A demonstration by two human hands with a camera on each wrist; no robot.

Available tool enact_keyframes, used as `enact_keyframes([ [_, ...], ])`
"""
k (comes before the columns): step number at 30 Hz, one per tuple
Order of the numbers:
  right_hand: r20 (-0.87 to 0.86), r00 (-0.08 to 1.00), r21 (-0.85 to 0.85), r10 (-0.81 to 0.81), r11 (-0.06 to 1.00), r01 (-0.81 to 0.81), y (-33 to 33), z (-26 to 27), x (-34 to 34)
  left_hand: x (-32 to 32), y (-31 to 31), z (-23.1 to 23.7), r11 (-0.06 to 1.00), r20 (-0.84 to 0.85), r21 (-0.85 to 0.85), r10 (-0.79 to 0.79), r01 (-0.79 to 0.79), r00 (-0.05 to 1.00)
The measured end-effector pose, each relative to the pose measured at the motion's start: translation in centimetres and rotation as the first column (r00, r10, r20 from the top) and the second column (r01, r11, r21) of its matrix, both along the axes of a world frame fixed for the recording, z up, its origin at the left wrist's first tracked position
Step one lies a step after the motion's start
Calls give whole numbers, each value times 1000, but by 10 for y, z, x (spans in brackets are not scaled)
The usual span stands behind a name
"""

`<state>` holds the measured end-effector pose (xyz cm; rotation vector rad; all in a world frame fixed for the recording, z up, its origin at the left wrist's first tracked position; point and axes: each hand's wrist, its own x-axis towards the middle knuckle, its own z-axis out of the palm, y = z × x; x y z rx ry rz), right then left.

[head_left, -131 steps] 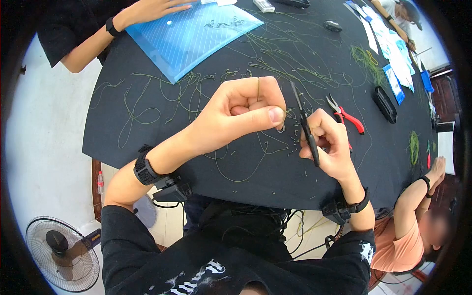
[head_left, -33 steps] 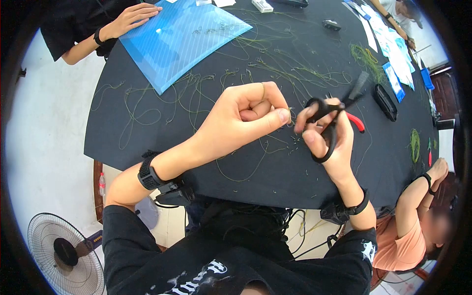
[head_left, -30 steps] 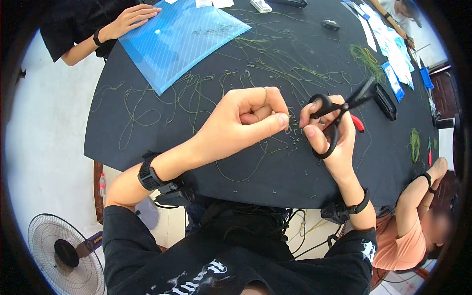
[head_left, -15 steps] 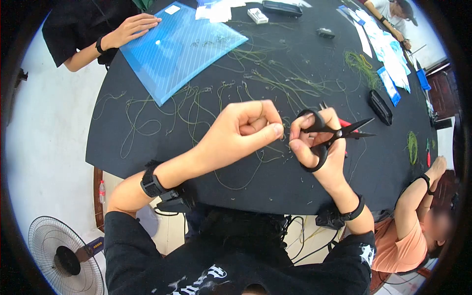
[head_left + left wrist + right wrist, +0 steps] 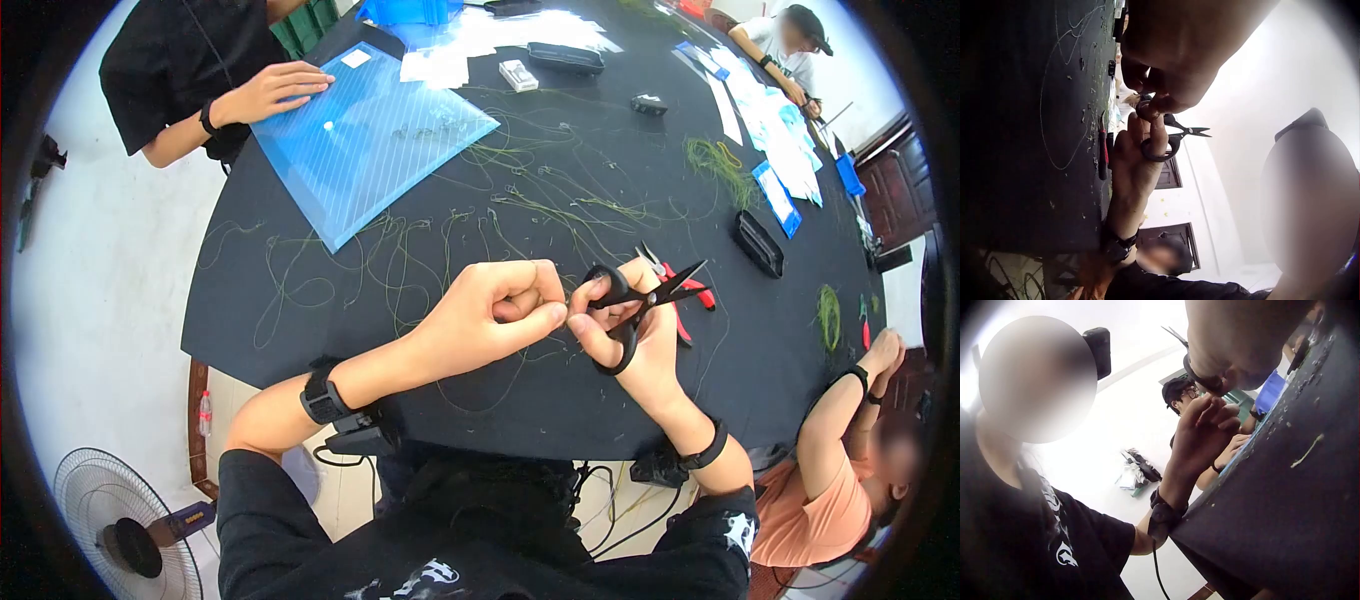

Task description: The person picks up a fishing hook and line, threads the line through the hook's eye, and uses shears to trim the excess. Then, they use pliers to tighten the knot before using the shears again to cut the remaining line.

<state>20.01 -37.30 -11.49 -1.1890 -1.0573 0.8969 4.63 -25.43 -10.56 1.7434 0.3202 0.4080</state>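
Observation:
Above the black table (image 5: 430,400), my left hand (image 5: 490,310) has its fingers curled in, thumb and index tips pinched together on something too small to make out; a thin green line loops round the index finger. My right hand (image 5: 640,340) holds black scissors (image 5: 652,298) by the handle loops, blades slightly apart and pointing right, away from the left hand. The fingertips of both hands meet or nearly meet; in the left wrist view the scissors (image 5: 1175,134) stand out beyond the right hand (image 5: 1138,156).
Red-handled pliers (image 5: 708,297) lie behind the right hand. Green line strands (image 5: 290,290) and small clippings are scattered about. A blue folder (image 5: 370,140) lies at the back left under another person's hand. A black tray (image 5: 758,243) and green line coils (image 5: 829,318) are to the right.
The scissors have swung from pointing at the upper right to pointing right, blades parted. The right hand has come closer to the left. In the head view, the table and both hands appear lower.

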Motion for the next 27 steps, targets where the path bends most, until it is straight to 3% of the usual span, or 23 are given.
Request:
enact_keyframes([
  [1, -55, 998, 21, -14, 1000, 15, 1, 1, -3, 0, -1, -1, 1000, 13, -11, 2, -2, 1000],
  [9, -10, 997, -13, -71, 997, 71, -2, 4, 3, 2, -4, -6, 984, 92, -173, -25, 40, 995],
  [13, -21, 999, 56, -28, 998, 29, -1, 1, 0, 1, -1, -6, 987, 100, -161, 2, 14, 995],
  [16, 24, 1000, 90, -15, 996, 13, -1, 0, 0, -2, 2, -3, 991, 6, -129, -27, 27, 1000],
  [22, 44, 999, 40, -6, 999, 5, -3, -2, 1, -1, 1, -4, 995, 10, -73, -62, 63, 998],
  [26, -35, 993, -11, -117, 993, 116, -2, 4, -1, 0, -2, -5, 974, 108, -193, -99, 118, 989],
  [27, 12, 997, -1, -77, 997, 77, -2, 4, 1, -1, -2, -4, 960, 128, -244, -111, 139, 986],
])
